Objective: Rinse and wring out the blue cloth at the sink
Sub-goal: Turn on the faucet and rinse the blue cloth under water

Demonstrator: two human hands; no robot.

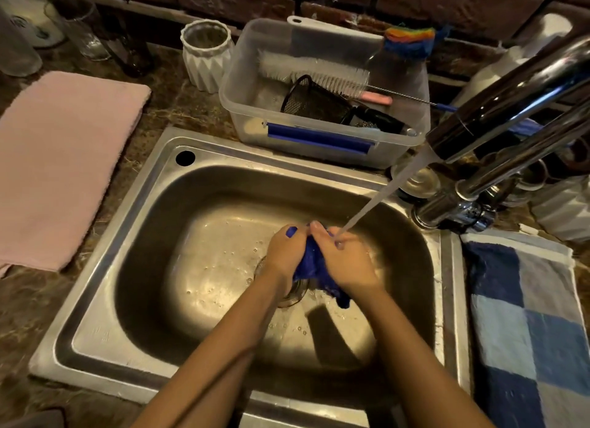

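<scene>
A bunched dark blue cloth (pixel 314 268) is pressed between both my hands over the drain of the steel sink (pixel 153 223). My left hand (pixel 284 252) grips its left side, and my right hand (pixel 346 258) grips its right side. A tail of the cloth hangs down below my right wrist. Water streams from the chrome tap (pixel 498 108) at the upper right and lands on my right hand's fingers. Most of the cloth is hidden by my hands.
A clear plastic tub (pixel 242 101) holding brushes and a black mesh strainer stands behind the sink. A pink towel (pixel 60 165) lies on the counter at left, a blue patchwork towel (pixel 526 325) at right. A white ribbed vase (pixel 207 57) and glasses stand at the back.
</scene>
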